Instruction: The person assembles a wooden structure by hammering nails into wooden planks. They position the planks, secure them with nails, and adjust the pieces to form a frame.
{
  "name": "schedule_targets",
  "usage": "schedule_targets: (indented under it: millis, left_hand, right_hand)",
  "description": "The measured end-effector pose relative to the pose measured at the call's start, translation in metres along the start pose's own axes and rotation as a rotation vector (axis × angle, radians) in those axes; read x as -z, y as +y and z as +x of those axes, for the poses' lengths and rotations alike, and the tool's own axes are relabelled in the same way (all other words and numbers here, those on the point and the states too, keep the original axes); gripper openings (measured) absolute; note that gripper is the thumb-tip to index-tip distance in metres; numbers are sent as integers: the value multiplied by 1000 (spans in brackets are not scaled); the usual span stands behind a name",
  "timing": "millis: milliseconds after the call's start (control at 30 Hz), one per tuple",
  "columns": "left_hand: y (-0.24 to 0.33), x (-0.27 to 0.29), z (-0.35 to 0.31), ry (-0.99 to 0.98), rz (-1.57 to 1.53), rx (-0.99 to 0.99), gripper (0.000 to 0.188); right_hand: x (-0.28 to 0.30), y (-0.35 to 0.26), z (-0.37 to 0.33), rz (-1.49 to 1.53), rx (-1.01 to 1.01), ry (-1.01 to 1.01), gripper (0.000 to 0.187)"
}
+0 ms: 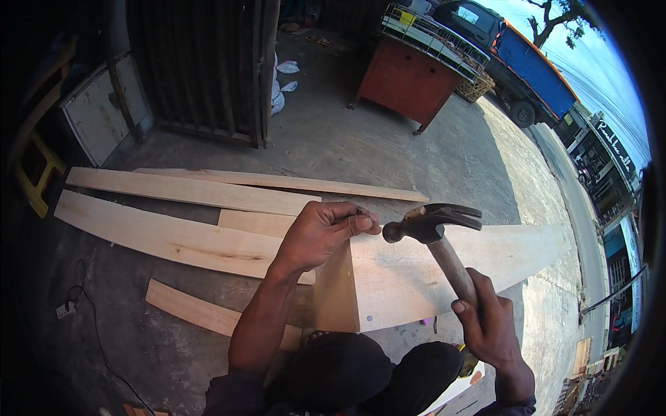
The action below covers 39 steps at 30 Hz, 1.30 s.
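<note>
My right hand is wrapped round the wooden handle of a claw hammer. The dark metal head is raised over a wide pale board, its round face close to the fingertips of my left hand. Those left fingers are pinched together above the board's far left corner; a small dark bit shows between them, too small to name. The wide board tapers away to the right. At its left end a thick upright wooden piece meets it. A small round grey spot sits near the board's near left corner.
Several long pale planks lie on the concrete floor to the left, beside a shorter strip. A black cable runs at the lower left. Farther off stand a metal gate, a red cart and a truck.
</note>
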State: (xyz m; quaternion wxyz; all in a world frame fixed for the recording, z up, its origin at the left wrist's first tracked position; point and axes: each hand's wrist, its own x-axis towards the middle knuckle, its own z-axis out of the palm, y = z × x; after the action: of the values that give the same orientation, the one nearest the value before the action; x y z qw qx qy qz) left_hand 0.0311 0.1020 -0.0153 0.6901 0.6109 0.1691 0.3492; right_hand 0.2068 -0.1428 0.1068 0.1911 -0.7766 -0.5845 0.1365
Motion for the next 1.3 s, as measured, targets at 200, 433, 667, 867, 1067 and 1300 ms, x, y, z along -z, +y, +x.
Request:
schedule_targets:
  millis: [200, 433, 667, 867, 1067, 1300]
  left_hand:
    - [1, -1, -1, -22, 38, -32, 25]
    - [0, -1, 0, -30, 97, -27, 23]
    - [2, 1, 0, -51, 209, -60, 20]
    - [-6, 3, -1, -68, 188, -22, 25]
    - [-44, -4, -17, 83, -12, -35, 49]
    - [-79, 10, -14, -7, -320, 107, 50]
  right_hand:
    - [9, -5, 9, 23, 89, 90, 46]
    - [12, -11, 22, -57, 115, 64, 50]
    - [14, -17, 30, 125, 107, 231, 50]
    - [8, -12, 30, -39, 11, -49, 47]
    - [15, -13, 26, -6, 6, 4, 45]
    - [14, -4, 21, 375, 252, 439, 61]
